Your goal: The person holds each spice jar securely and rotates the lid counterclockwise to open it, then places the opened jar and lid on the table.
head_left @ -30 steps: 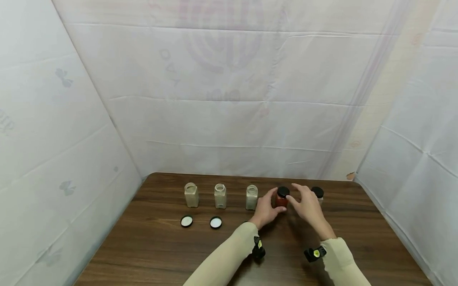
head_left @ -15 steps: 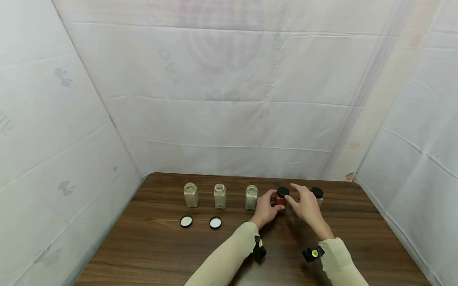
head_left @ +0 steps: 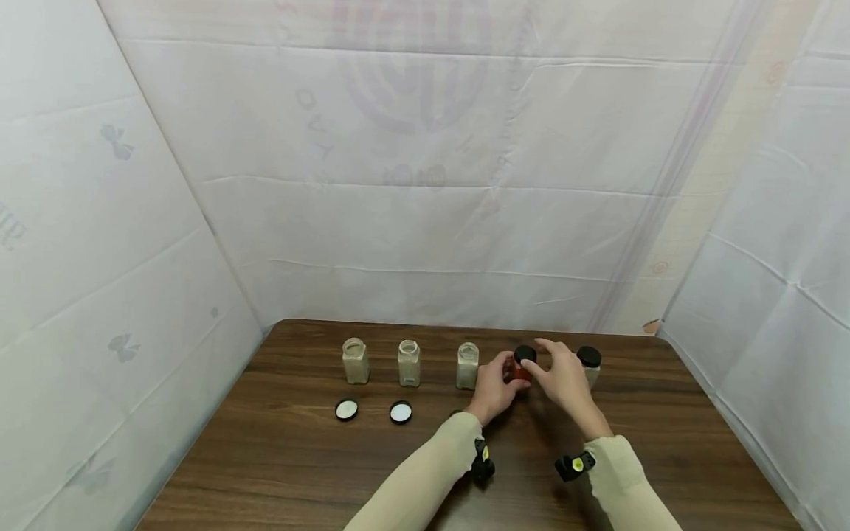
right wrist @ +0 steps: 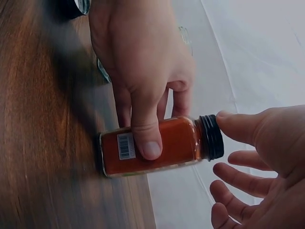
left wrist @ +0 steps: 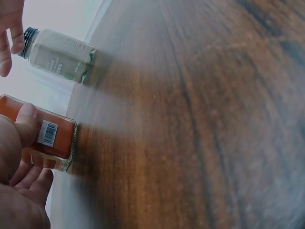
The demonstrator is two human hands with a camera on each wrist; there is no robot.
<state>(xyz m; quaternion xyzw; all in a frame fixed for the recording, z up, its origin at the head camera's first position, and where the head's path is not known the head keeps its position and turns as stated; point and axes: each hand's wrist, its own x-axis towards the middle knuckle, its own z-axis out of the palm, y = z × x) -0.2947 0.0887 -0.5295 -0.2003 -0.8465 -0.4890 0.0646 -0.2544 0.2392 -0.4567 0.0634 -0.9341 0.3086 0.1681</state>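
A glass jar of red-orange powder (right wrist: 176, 143) stands upright on the table, its black lid (right wrist: 212, 137) on top. My left hand (head_left: 493, 387) grips the jar's body from the left, thumb across the side near a barcode label. My right hand (head_left: 564, 380) is at the lid from the right. In the right wrist view its thumb tip touches the lid's edge, while the other fingers are spread and loosely bent, apart from the lid. Just right of that hand is a black-lidded jar of pale powder (left wrist: 59, 55), partly hidden by it in the head view.
Three uncapped jars of pale powder stand in a row leftward: a near one (head_left: 467, 369), a middle one (head_left: 409, 365) and a far-left one (head_left: 356, 363). Two upturned lids, one left (head_left: 346, 409) and one right (head_left: 401, 412), lie before them. White sheeting (head_left: 425, 221) surrounds the table.
My right hand has shifted slightly left, its thumb further over the lid of the red-orange jar. My left hand keeps its grip, and the jar stays in place.
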